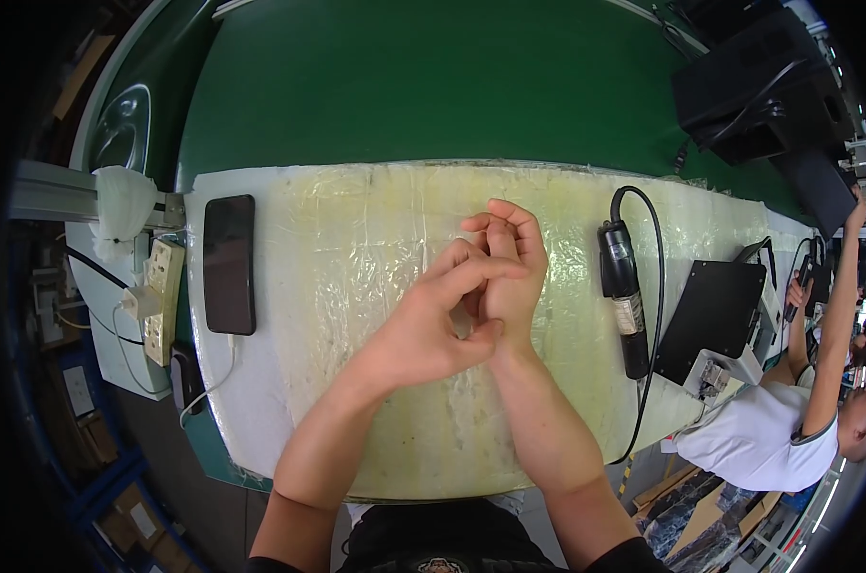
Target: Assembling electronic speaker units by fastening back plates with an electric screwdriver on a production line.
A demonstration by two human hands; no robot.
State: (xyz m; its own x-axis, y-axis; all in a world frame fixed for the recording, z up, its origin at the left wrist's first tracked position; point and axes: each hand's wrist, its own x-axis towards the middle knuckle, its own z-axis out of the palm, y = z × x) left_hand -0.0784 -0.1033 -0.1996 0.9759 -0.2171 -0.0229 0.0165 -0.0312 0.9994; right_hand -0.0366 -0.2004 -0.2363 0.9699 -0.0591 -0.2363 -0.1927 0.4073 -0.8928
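Bent fingers of the left hand (pixel 442 310) lie over the palm of the right hand (pixel 514 272), and its thumb is set apart from them, by the right wrist. The right hand is turned up with its fingers curled, and I cannot tell if a small thing is pinched between the two hands. They meet above the middle of the mat. Biggest of all is the green table (pixel 433 81), which fills the far side. On it lies the mat (pixel 347 229), pale yellow and white, under shiny, wrinkled clear plastic. At the right, a person in a white shirt (pixel 762 444) has one arm stretched to the far side. Up in the far right is a black box (pixel 753 95). A flat black board (pixel 715 307) sits on the right, tilted a bit. Left of it, on the mat, is a black tool (pixel 624 296) with a looped cord. Across on the left, a dark phone (pixel 229 265) lies flat. Left of the phone is a cream power strip (pixel 164 304) with a plug (pixel 143 302) in it.
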